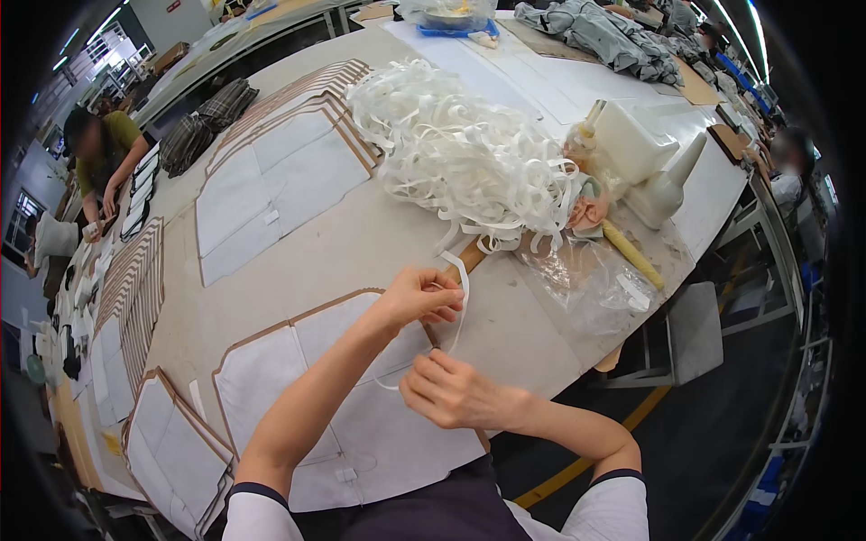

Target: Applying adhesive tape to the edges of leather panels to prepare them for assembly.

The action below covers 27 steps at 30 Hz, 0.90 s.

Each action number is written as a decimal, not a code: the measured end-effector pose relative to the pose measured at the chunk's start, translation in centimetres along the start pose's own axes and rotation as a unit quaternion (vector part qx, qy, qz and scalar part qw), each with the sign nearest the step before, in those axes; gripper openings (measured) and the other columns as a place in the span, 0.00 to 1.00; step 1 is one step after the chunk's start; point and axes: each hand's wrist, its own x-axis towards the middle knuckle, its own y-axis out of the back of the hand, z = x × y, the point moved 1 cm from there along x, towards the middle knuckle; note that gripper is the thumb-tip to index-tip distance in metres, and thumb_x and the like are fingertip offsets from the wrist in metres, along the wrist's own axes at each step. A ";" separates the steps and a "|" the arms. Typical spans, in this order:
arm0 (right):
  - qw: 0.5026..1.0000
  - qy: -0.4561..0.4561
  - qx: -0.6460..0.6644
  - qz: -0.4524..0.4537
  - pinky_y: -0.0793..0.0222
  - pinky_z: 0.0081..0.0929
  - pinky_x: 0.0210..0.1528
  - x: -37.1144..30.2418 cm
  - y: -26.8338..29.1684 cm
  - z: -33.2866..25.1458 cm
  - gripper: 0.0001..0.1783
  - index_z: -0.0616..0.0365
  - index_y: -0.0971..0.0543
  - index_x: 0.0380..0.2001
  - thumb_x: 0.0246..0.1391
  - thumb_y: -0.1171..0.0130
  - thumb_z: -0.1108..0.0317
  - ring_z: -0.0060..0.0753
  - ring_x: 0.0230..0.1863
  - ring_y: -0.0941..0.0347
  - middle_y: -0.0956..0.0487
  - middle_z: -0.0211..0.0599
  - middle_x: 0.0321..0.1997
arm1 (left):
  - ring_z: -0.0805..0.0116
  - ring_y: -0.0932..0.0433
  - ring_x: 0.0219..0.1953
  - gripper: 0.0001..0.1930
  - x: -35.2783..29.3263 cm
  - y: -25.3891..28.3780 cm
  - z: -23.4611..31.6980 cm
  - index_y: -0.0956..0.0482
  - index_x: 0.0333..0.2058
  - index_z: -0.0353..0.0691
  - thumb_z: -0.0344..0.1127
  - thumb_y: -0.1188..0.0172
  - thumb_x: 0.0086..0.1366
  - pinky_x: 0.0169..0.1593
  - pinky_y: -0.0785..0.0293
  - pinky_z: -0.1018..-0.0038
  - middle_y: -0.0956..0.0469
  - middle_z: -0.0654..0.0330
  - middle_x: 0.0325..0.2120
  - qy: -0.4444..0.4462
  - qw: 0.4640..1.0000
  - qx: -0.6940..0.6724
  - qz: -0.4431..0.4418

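Note:
A narrow white strip [465,316] runs between my two hands in front of me. My left hand [422,296] is closed, its thumb and fingertips pinching the strip's upper part. Lower and slightly to the right, my right hand [451,392] also has its fingers closed on the strip, and a short white end curls out on its left side. Beneath my hands lies a large white panel [262,383] with brown edges and thin lines across it. Just beyond them a big tangled heap of white strips [460,144] covers the table.
Striped-edge stacks of white panels [280,189] lie at the far left. On the right stand white plastic bottles [663,185], a yellow rod [633,257] and a clear plastic bag [582,284]. Grey fabric [604,41] is piled at the back. Another person [108,158] works at left.

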 end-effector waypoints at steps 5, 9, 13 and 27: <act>0.990 -0.053 0.132 0.003 0.31 0.27 0.31 -0.1 1.8 -2.1 0.11 0.62 0.22 0.37 0.48 0.39 0.72 0.28 0.26 0.28 0.26 0.32 0.30 | 0.70 0.17 0.41 0.20 -2.7 0.5 -0.6 0.18 0.43 0.36 0.50 0.37 0.69 0.46 0.22 0.73 0.16 0.57 0.38 -0.018 0.998 0.051 0.038; 0.923 -0.206 0.321 0.049 0.35 0.23 0.24 0.7 3.5 0.1 0.07 0.60 0.22 0.40 0.58 0.41 0.72 0.22 0.21 0.30 0.24 0.30 0.28 | 0.73 0.18 0.36 0.18 -8.3 1.2 3.1 0.20 0.46 0.34 0.46 0.41 0.74 0.40 0.21 0.76 0.16 0.59 0.36 -0.160 0.980 -0.105 -0.056; 0.624 -0.440 0.640 -0.087 0.40 0.19 0.19 4.2 6.0 4.3 0.08 0.60 0.22 0.42 0.66 0.43 0.67 0.16 0.18 0.32 0.22 0.30 0.23 | 0.75 0.19 0.31 0.16 -13.1 4.1 5.7 0.22 0.50 0.34 0.40 0.38 0.72 0.35 0.23 0.78 0.16 0.59 0.36 -0.099 0.990 -0.031 -0.097; 0.555 -0.415 0.701 -0.167 0.34 0.16 0.22 7.1 2.3 3.5 0.09 0.66 0.17 0.39 0.61 0.34 0.69 0.17 0.18 0.29 0.17 0.35 0.26 | 0.74 0.20 0.32 0.06 -26.5 12.7 -4.5 0.17 0.37 0.35 0.32 0.34 0.67 0.35 0.25 0.77 0.16 0.58 0.34 -0.107 0.973 -0.002 0.204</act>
